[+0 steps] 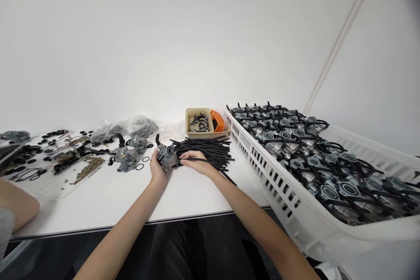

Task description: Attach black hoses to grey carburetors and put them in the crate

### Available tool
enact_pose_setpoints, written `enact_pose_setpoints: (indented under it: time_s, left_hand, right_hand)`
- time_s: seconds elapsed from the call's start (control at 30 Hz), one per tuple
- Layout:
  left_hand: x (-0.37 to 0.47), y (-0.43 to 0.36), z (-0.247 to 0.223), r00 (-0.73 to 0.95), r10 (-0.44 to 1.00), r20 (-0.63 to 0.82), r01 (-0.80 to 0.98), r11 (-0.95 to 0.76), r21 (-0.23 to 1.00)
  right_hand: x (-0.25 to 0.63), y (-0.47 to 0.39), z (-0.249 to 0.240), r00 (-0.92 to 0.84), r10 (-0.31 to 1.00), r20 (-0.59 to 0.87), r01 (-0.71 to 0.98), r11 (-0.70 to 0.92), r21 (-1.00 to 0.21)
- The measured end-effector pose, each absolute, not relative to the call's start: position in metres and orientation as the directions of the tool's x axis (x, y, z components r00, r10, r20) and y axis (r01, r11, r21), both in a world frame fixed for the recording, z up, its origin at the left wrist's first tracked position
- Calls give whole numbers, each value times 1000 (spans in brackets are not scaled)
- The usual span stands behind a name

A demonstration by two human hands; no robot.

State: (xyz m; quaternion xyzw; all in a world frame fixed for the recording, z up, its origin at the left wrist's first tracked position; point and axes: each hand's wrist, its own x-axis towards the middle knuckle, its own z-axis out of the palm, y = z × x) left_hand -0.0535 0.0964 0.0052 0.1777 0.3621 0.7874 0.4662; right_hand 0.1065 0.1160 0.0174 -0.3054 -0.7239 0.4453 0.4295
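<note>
A grey metal carburetor (167, 156) with a short black hose on top is held up off the white table by my left hand (157, 169), its fingers wrapped around the left side. My right hand (197, 164) is closed at the carburetor's lower right, pinching a thin black rubber tube (229, 178) that trails out to the right under my wrist. The tube's near end is at the carburetor's side; whether it is fitted on cannot be made out. Behind my right hand lies a pile of black rubber tubes (210, 151). Other carburetors (126, 159) and two black O-rings (139, 166) lie left of my left hand.
A white slotted crate (272, 179) packed with carburetors stands at the right. A beige tray (198, 111) of small elbow parts and an orange basket (218, 121) sit at the back. Brass fittings (88, 168) fill a clear tray at left. Another person's arm (18, 203) rests at the left edge.
</note>
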Motion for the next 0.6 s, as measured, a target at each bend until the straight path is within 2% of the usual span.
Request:
enact_pose_setpoints:
  time_s: [0.3,0.6]
  left_hand:
    - [-55,100,2,-558,828,-51,-579,-345,738]
    - [-55,101,0,-580,814,-34,-548,-360,755]
  right_hand:
    - [106,114,14,-523,777,351,-79,365,-928]
    - [102,108,8,-560,766,315,-75,331,-941]
